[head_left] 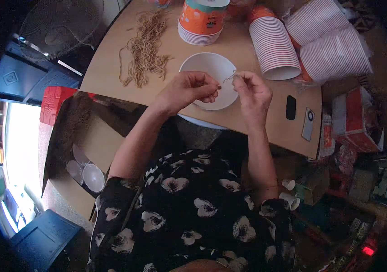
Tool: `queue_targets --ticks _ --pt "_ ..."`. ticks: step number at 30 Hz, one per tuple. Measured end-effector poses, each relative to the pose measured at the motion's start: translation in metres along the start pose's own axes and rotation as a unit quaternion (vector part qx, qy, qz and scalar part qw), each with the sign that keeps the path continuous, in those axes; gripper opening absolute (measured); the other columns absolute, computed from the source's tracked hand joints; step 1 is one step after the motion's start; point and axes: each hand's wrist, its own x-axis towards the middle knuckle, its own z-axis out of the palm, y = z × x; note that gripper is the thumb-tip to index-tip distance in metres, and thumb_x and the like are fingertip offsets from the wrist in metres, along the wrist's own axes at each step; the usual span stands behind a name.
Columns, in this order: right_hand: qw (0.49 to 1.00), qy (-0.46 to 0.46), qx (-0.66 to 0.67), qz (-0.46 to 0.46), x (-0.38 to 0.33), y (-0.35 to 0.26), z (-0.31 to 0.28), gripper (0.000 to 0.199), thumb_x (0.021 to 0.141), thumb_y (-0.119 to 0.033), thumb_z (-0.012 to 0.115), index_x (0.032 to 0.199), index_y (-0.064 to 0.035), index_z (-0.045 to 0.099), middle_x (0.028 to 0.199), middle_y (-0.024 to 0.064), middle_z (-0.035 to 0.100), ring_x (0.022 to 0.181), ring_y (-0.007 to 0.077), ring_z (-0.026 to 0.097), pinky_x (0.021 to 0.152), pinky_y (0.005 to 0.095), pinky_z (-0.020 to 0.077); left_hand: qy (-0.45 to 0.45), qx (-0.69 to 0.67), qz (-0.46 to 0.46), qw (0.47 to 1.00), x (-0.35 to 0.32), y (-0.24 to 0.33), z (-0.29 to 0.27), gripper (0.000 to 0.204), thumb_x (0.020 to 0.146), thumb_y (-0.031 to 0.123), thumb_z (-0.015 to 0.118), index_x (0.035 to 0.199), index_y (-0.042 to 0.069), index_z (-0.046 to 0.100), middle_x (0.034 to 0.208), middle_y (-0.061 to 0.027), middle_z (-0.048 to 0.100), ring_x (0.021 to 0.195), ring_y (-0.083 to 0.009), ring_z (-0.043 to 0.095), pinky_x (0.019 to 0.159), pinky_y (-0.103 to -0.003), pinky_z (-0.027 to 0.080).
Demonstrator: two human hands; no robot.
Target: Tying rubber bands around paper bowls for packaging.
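Note:
Above a white round bowl (211,63) at the table's near edge, my two hands are close together. Between their fingertips runs a short, thin, pale-tan string (228,80). My left hand (188,93) is closed in a pinch on its left end, where a small dark bit shows. With thumb and forefinger, my right hand (253,93) grips the other end. A heap of loose tan strings (146,50) lies on the table to the left of the bowl. The bowl's inside is partly hidden behind my hands.
Behind the bowl stands an orange-and-white paper tub stack (202,22). More nested paper tubs (275,47) lie at the right, some in clear plastic. A black oblong (291,107) and a grey phone-like object (308,123) rest near the right edge. An open cardboard box (91,140) with clear cups is at left.

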Motion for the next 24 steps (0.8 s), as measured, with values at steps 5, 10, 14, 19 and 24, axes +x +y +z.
queue_targets --ticks 5,10,14,19,24 --pt "1.0 0.007 0.007 0.013 0.0 0.0 -0.001 0.01 0.09 -0.007 0.066 0.094 0.0025 0.065 0.081 -0.0005 0.063 0.069 0.0059 0.057 0.063 0.0224 0.0471 -0.005 0.035 -0.005 0.999 0.001 0.006 0.002 0.024 0.096 0.024 0.062 0.108 0.004 0.066 0.084 0.0013 0.064 0.077 -0.006 0.058 0.072 -0.021 0.047" --pt "0.993 -0.009 0.111 0.049 -0.002 0.008 -0.01 0.013 0.091 -0.009 0.064 0.095 0.0035 0.064 0.082 0.0046 0.065 0.065 0.0103 0.06 0.06 0.0252 0.0506 -0.01 0.001 -0.032 0.999 0.005 0.008 0.001 0.021 0.096 0.023 0.062 0.105 0.006 0.069 0.08 0.0062 0.06 0.074 -0.0037 0.052 0.067 -0.019 0.041" --pt "0.956 -0.124 0.209 0.167 -0.002 -0.003 -0.018 0.018 0.093 -0.013 0.06 0.097 0.0039 0.064 0.084 0.0088 0.066 0.066 0.0122 0.063 0.06 0.0258 0.0517 0.002 0.006 -0.025 1.0 0.003 0.008 0.001 0.021 0.095 0.024 0.063 0.104 0.006 0.07 0.08 0.007 0.06 0.073 -0.0036 0.051 0.068 -0.019 0.04" --pt "0.959 -0.112 0.174 0.194 0.004 -0.011 -0.017 0.024 0.095 -0.017 0.06 0.103 0.0046 0.066 0.081 0.0071 0.066 0.066 0.0105 0.062 0.061 0.0247 0.0513 0.053 0.125 0.007 0.991 0.002 0.017 0.011 0.023 0.094 0.028 0.065 0.102 0.007 0.071 0.081 0.0055 0.063 0.073 -0.004 0.053 0.065 -0.02 0.042" --pt "0.968 -0.227 -0.005 0.106 0.004 -0.009 -0.018 0.02 0.096 -0.015 0.062 0.103 0.0022 0.067 0.077 0.0016 0.064 0.069 0.0061 0.058 0.063 0.0216 0.0477 0.076 0.17 0.027 0.982 0.006 0.014 0.012 0.02 0.093 0.02 0.066 0.098 0.002 0.071 0.08 0.0019 0.066 0.072 -0.005 0.056 0.067 -0.023 0.048"
